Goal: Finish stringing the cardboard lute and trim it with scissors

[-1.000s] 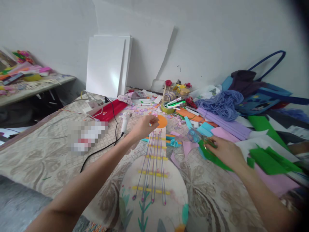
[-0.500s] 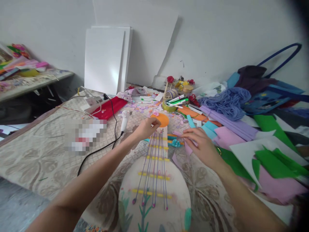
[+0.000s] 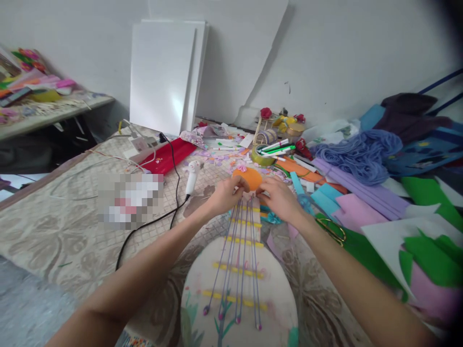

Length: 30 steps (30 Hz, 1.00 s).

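White boards [image 3: 162, 77] lean against the wall [image 3: 246, 53]. Blue yarn [image 3: 361, 152] lies beside folded purple paper [image 3: 365, 188], near a blue bag [image 3: 427, 152].

The stringed instrument [image 3: 240, 289] lies at lower centre of the frame — the glue gun [image 3: 192, 178] on the cloth [image 3: 83, 231] to its left, the tape roll [image 3: 267, 156] beyond its neck, the yarn [image 3: 361, 154] at right — panels [image 3: 162, 77] lean upper left.
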Each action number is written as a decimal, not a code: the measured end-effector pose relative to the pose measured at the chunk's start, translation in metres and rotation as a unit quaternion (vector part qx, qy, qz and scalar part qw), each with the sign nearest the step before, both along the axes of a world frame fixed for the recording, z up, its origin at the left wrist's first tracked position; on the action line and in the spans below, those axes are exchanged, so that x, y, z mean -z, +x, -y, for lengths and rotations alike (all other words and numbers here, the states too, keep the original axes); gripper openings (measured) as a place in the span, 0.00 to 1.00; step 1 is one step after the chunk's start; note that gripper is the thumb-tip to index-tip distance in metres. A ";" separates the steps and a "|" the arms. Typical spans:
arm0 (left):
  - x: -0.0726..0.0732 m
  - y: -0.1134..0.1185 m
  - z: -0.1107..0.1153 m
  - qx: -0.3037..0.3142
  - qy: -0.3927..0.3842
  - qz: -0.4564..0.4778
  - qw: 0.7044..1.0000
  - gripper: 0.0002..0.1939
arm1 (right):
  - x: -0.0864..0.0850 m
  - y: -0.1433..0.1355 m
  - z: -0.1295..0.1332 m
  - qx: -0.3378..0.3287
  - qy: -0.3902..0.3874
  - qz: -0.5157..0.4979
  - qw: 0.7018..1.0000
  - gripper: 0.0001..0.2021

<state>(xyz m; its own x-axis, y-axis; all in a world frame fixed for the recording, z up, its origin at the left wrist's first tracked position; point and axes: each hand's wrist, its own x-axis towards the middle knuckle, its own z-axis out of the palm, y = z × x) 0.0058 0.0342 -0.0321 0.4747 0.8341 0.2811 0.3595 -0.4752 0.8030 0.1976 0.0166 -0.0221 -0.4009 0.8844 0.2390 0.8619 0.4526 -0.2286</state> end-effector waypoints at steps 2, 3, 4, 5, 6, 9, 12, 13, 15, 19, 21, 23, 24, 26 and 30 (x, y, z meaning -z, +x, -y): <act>0.002 0.000 0.000 0.003 0.001 0.009 1.000 0.12 | -0.001 0.001 -0.002 -0.010 -0.014 0.006 1.000 0.06; 0.002 0.000 0.001 0.006 0.003 0.012 1.000 0.12 | -0.002 0.001 -0.003 -0.015 -0.022 0.007 1.000 0.07; 0.003 0.000 0.001 0.009 0.006 0.012 1.000 0.12 | -0.003 0.002 -0.003 -0.020 -0.030 0.008 0.999 0.07; 0.003 0.000 0.001 0.011 0.008 0.011 1.000 0.12 | -0.003 0.003 -0.004 -0.023 -0.037 0.007 0.999 0.07; 0.003 0.000 0.002 0.013 0.010 0.009 1.000 0.12 | -0.003 0.003 -0.005 -0.027 -0.042 0.007 0.999 0.07; 0.002 0.001 0.003 0.022 0.011 0.006 1.000 0.13 | -0.003 0.005 -0.008 -0.038 -0.052 0.006 0.998 0.07; 0.001 0.001 0.004 0.033 0.012 0.006 0.999 0.13 | -0.003 0.006 -0.010 -0.046 -0.058 0.002 0.997 0.07; 0.001 0.000 0.004 0.035 0.013 0.005 0.999 0.13 | -0.003 0.007 -0.010 -0.048 -0.060 0.001 0.997 0.07; 0.001 0.001 0.004 0.035 0.013 0.004 0.999 0.13 | -0.002 0.007 -0.010 -0.051 -0.061 -0.003 0.997 0.07; 0.002 0.001 0.004 0.036 0.014 0.005 0.999 0.13 | -0.002 0.007 -0.010 -0.054 -0.062 -0.011 0.997 0.06; 0.002 0.001 0.004 0.036 0.015 0.004 0.999 0.13 | -0.001 0.007 -0.010 -0.054 -0.062 -0.014 0.996 0.06; 0.001 0.001 0.005 0.035 0.013 0.004 0.999 0.13 | -0.001 0.007 -0.009 -0.053 -0.062 -0.016 0.997 0.06; 0.001 0.001 0.005 0.034 0.011 0.004 0.999 0.13 | -0.001 0.007 -0.009 -0.053 -0.061 -0.017 0.997 0.06; 0.001 0.001 0.005 0.033 0.009 0.005 0.999 0.13 | -0.001 0.007 -0.009 -0.051 -0.060 -0.017 0.997 0.06; 0.001 0.001 0.005 0.034 0.015 0.006 0.999 0.12 | -0.002 0.006 -0.007 -0.047 -0.060 -0.016 0.997 0.05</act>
